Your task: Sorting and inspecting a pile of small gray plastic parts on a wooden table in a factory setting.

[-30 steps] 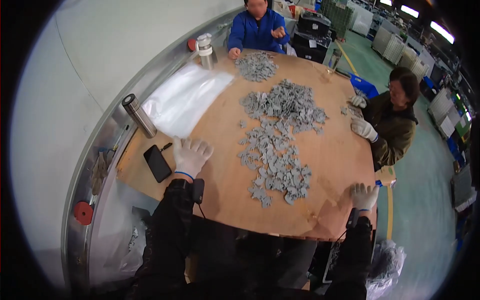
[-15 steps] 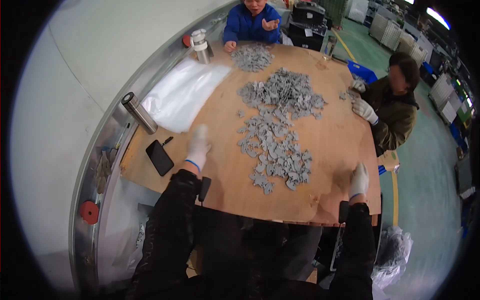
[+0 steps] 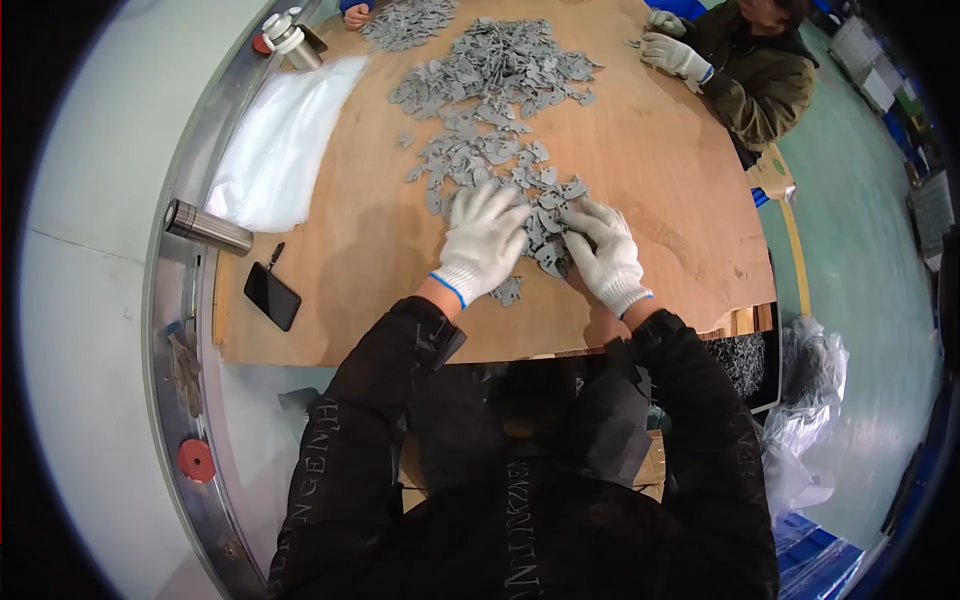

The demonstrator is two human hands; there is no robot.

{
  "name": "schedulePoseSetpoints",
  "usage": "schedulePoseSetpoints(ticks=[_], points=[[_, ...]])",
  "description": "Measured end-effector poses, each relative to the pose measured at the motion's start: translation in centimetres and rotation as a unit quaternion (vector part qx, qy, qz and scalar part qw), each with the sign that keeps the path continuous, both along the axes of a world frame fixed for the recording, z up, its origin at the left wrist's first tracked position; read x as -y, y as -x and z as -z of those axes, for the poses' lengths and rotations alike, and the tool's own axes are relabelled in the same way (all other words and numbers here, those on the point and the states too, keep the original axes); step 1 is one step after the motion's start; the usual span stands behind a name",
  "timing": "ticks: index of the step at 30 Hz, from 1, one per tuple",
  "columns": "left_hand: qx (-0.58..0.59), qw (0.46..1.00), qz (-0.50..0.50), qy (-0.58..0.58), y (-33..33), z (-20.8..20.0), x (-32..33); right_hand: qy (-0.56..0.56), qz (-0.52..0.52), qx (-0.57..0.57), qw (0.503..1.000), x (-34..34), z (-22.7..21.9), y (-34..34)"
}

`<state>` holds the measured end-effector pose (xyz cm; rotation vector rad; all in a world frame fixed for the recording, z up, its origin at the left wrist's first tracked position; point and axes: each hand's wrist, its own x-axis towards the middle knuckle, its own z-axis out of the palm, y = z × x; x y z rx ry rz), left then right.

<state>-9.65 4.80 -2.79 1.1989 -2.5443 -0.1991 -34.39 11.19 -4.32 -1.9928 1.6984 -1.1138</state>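
Observation:
Small flat grey parts (image 3: 500, 75) with curved outlines lie in a long heap down the middle of the wooden table (image 3: 370, 270). My left hand (image 3: 483, 232), in a white knit glove with a blue cuff edge, rests over the near end of the heap, fingers spread. Facing it from the right side of the pile is my right hand (image 3: 607, 252), gloved alike, its fingers apart and reaching onto the parts. Several grey parts (image 3: 548, 225) show between the two hands. Those under my palms are hidden.
A black phone (image 3: 272, 296), a steel flask (image 3: 208, 228), white plastic sheeting (image 3: 285, 150) and a white-topped thermos (image 3: 292, 42) line the left side. Another smaller grey heap (image 3: 408, 22) lies far off. A co-worker in white gloves (image 3: 675, 55) sits at the far right.
Both my hands have moved inward from the table's left and right sides onto the near end of the heap. The view has tipped down, so the table's far end sits higher.

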Motion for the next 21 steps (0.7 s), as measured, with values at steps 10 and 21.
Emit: schedulePoseSetpoints(ticks=[10, 21], points=[[0.081, 0.995, 0.053, -0.026, -3.8, -1.6, -1.5, -0.047, 0.070, -0.153, 0.985, 3.8, -0.4, 0.7], [-0.255, 0.956, -0.147, 0.010, -11.5, 1.5, -4.5, -0.063, 0.035, -0.075, 0.995, -7.4, -2.0, 3.1]])
